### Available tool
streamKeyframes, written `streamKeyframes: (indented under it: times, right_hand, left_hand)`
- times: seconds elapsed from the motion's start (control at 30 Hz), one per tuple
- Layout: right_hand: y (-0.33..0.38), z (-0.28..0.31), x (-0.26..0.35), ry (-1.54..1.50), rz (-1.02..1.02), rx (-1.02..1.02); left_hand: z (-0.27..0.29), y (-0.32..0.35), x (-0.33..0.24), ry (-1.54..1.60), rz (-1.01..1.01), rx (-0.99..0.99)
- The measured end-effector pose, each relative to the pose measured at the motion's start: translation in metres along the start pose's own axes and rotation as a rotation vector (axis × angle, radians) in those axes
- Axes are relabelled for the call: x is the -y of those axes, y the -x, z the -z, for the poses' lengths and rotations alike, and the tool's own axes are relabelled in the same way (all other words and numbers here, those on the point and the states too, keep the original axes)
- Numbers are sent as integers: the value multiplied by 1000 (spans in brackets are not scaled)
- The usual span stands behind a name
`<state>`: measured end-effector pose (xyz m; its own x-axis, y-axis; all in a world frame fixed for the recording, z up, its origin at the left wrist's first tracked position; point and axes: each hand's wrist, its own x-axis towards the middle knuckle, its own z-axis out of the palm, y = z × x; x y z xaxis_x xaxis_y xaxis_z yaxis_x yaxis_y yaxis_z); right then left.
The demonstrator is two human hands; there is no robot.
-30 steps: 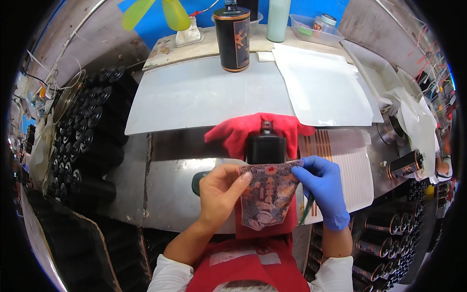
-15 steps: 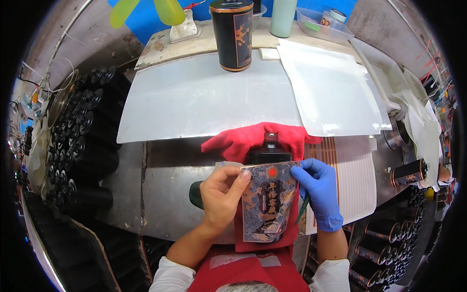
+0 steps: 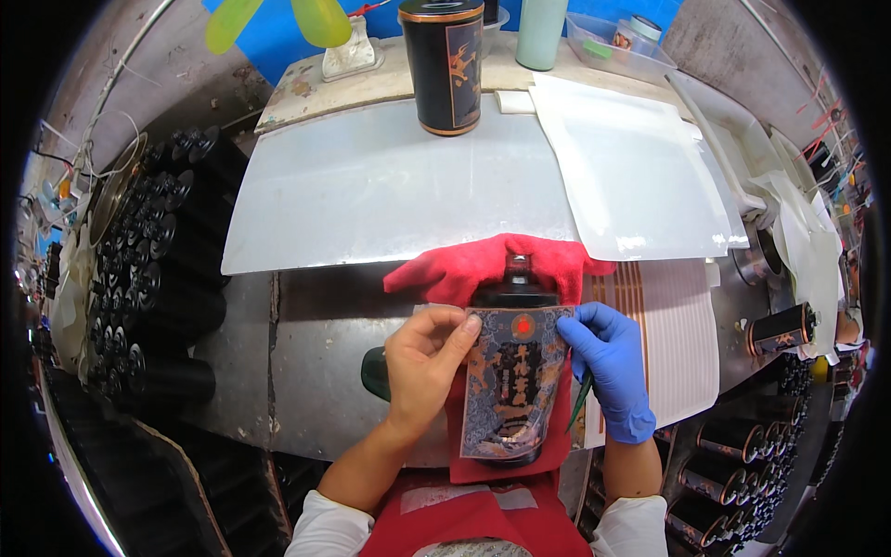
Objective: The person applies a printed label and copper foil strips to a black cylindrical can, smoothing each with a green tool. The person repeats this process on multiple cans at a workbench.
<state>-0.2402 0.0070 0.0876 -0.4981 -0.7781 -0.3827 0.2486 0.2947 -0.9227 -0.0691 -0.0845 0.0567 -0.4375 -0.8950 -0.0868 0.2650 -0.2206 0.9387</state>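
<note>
A black bottle (image 3: 517, 295) lies on a red cloth (image 3: 548, 255), its neck pointing away from me. Over its front is a patterned transfer label (image 3: 513, 385), dark with gold lettering and a red dot; I cannot tell whether it touches the bottle all over. Bare, my left hand (image 3: 429, 362) pinches the label's upper left corner. The upper right corner is between the fingertips of my right hand (image 3: 608, 367), in a blue glove. A thin green tool (image 3: 580, 399) sticks out beneath that hand, its upper part hidden. Beside my left hand sits a partly hidden dark green object (image 3: 374, 373).
A black canister (image 3: 447, 74) with copper trim stands at the back, near a pale green bottle (image 3: 540, 35) and a clear plastic tub (image 3: 617, 46). White sheets (image 3: 640, 176) lie at right. Black bottles (image 3: 176, 269) are stacked at left, decorated ones (image 3: 729, 436) at lower right.
Both hands keep their pinch. The label has shifted slightly up and its lower end a little left, so more of the bottle's base shows below it.
</note>
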Motion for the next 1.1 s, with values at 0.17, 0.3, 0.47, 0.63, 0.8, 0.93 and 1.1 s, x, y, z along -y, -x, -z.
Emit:
streamKeyframes:
  times: [0.17,0.3,0.47,0.63,0.8,0.93,1.1]
  right_hand:
    - [21,10,-7,-11,-69,50]
    - [51,20,-28,32,-218,205]
    - [76,23,-42,120,-315,238]
    - [80,20,-45,66,-257,216]
    - [85,22,-45,-7,-220,219]
    - [85,23,-45,-2,-205,233]
    - [87,23,-46,-9,-203,235]
  left_hand:
    - [22,21,6,21,112,166]
    - [34,60,3,-92,196,242]
    - [36,85,4,-130,276,262]
    - [34,90,9,-70,243,208]
    - [34,90,12,12,259,190]
    - [35,91,11,26,261,195]
    - [36,91,11,12,246,192]
